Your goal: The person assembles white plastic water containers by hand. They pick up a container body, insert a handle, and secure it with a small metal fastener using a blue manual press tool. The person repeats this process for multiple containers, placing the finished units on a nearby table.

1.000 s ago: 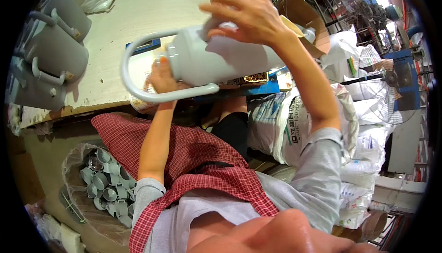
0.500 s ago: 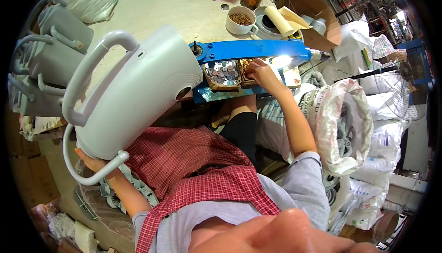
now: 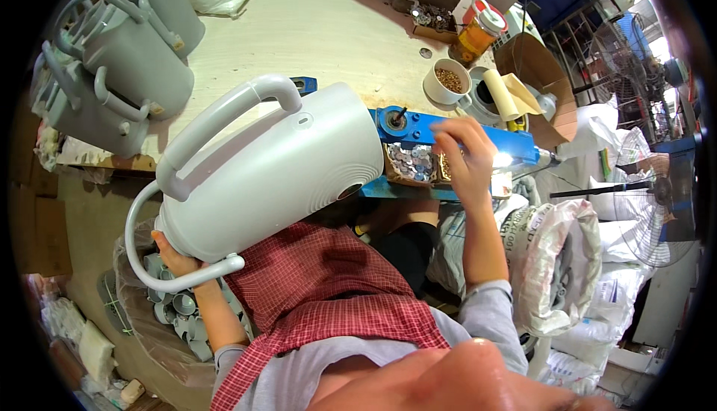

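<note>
Grey plastic jug body fills the centre-left of the frame, propped from below by the left hand, which grips its lower end. Since a moment ago the right hand has left the jug and now dips, fingers loosely curled, into the box of small metal parts on the blue fixture at the desk edge, seemingly fetching a part.

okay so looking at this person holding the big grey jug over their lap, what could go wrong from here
1. The left hand alone props the big grey jug from beneath its low end, so it might tip or slide off the lap.
2. The right hand reaches over the tray of small metal parts at the table edge; a bump could scatter them.
3. The jug's front end sits close to that tray and could knock it if swung.
</note>
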`<act>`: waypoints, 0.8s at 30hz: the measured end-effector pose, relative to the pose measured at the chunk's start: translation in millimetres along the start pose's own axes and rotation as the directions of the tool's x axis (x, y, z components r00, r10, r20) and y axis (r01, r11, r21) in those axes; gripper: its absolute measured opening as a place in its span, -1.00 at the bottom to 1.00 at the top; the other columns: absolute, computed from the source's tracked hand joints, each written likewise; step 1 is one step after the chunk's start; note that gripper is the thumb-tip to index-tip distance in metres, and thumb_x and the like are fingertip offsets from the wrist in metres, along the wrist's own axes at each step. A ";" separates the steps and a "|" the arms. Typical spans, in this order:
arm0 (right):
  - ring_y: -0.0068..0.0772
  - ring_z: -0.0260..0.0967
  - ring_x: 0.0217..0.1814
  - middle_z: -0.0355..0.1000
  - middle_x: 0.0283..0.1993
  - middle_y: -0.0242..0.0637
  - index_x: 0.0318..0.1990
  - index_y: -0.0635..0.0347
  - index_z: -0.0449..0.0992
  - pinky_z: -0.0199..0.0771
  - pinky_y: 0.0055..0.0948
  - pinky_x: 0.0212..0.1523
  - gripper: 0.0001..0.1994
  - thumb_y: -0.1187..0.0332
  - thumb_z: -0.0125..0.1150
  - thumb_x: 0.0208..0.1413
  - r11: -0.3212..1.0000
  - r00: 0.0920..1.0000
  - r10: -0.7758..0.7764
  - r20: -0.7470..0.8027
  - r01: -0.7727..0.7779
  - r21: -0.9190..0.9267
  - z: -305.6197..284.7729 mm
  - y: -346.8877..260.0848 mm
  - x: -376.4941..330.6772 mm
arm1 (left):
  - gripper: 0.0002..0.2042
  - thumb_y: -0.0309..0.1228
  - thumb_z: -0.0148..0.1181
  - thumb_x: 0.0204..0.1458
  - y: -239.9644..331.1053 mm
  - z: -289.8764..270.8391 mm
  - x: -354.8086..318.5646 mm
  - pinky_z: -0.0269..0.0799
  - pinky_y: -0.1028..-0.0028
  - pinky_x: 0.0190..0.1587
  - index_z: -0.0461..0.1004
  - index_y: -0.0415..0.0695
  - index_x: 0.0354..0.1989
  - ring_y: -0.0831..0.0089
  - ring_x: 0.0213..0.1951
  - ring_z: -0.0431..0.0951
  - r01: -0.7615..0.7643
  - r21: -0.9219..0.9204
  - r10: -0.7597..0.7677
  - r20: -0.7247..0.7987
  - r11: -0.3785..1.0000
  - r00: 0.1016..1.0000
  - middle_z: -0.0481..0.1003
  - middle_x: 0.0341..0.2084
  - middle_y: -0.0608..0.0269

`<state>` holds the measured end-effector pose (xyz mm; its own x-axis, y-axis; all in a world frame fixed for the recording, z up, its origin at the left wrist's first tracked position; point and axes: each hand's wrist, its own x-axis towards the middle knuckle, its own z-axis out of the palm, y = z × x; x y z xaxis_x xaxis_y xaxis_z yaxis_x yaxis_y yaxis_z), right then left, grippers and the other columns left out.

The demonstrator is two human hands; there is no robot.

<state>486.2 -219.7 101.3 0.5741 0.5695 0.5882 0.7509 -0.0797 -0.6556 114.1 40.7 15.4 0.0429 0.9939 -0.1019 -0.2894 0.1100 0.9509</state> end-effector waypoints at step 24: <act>-0.40 0.53 -0.45 0.56 -0.37 -0.24 -0.24 0.21 0.61 0.50 -0.49 -0.42 -0.84 0.54 0.36 -0.04 0.990 0.972 -0.110 0.208 0.126 -0.064 5.6 43.0 -38.8 | -0.39 0.07 -0.38 0.32 -6.8 -5.4 -8.8 0.41 0.22 0.14 0.30 -0.22 0.19 0.25 0.07 0.45 0.013 -0.102 -0.012 0.019 0.995 1.000 0.40 0.09 0.09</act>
<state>494.4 -240.6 47.6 0.4073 0.7322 0.5458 0.8366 -0.0593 -0.5446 110.5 31.3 8.3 0.0642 0.9921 -0.1074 -0.3846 0.1239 0.9147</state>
